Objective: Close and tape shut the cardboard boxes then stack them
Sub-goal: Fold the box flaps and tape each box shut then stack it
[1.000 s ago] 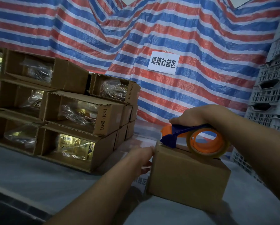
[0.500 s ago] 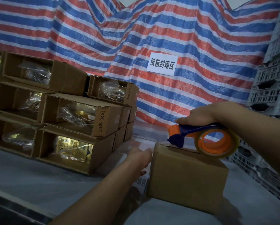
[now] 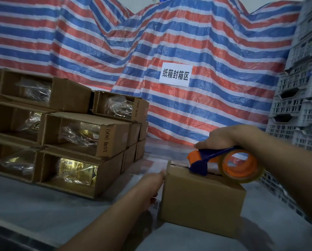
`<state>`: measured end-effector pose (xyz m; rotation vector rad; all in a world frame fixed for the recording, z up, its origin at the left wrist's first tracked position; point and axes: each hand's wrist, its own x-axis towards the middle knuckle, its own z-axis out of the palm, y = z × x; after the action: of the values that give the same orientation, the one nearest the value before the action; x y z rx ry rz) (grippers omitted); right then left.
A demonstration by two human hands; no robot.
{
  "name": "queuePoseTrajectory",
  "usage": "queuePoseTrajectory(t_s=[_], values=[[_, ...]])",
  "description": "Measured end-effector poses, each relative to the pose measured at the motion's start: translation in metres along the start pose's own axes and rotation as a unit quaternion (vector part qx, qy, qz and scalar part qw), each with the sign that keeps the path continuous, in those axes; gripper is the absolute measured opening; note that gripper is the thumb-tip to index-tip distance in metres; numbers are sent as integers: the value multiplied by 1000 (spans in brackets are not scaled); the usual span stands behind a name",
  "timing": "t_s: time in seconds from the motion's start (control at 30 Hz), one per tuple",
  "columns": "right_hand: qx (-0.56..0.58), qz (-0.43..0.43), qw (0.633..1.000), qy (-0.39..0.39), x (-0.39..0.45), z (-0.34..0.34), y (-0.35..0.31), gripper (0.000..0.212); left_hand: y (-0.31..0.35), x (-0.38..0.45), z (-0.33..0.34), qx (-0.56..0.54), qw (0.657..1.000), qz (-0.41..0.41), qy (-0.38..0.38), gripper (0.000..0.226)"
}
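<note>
A closed brown cardboard box (image 3: 202, 203) stands on the grey table in front of me. My right hand (image 3: 222, 136) grips a blue and orange tape dispenser (image 3: 224, 163) with a clear tape roll, its blue nose pressed on the box's top flaps. My left hand (image 3: 149, 185) lies flat against the box's left side, fingers partly hidden behind the box edge. To the left, a stack of open cardboard boxes (image 3: 82, 134) lies on its side, showing plastic-wrapped goods inside.
A red, white and blue striped tarp (image 3: 169, 42) hangs behind the table, with a white paper sign (image 3: 176, 74) on it. Grey plastic crates (image 3: 300, 105) are stacked high on the right. The grey table surface (image 3: 43, 211) runs to a near edge at lower left.
The tape dispenser has slid along the box top toward me and to the right. My left hand stays pressed on the box's left side. My view has tilted up slightly.
</note>
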<state>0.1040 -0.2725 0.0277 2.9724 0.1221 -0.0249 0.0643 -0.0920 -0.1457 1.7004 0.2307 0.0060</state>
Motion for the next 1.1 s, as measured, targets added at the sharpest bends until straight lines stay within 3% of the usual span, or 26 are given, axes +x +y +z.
queuePoseTrajectory(t_s=[0.23, 0.4, 0.57, 0.67, 0.87, 1.1], values=[[19, 1, 1000, -6, -8, -1, -2, 51, 0, 8, -13, 203, 978, 47, -1, 37], [19, -1, 1000, -13, -11, 0, -2, 50, 18, 6, -24, 89, 987, 109, 74, 38], [25, -19, 999, -27, -9, 0, -3, 49, 60, -9, -11, 118, 983, 140, 0, 51], [22, -19, 999, -22, -7, 0, -1, 49, 58, -7, -4, 150, 980, 125, -36, 44], [20, -18, 1000, -10, -3, 0, 5, 50, 41, -5, -1, 56, 992, 89, -73, 23], [61, -10, 998, 0, -7, -7, 26, 61, 41, -9, 0, 22, 994, 65, -82, 31]])
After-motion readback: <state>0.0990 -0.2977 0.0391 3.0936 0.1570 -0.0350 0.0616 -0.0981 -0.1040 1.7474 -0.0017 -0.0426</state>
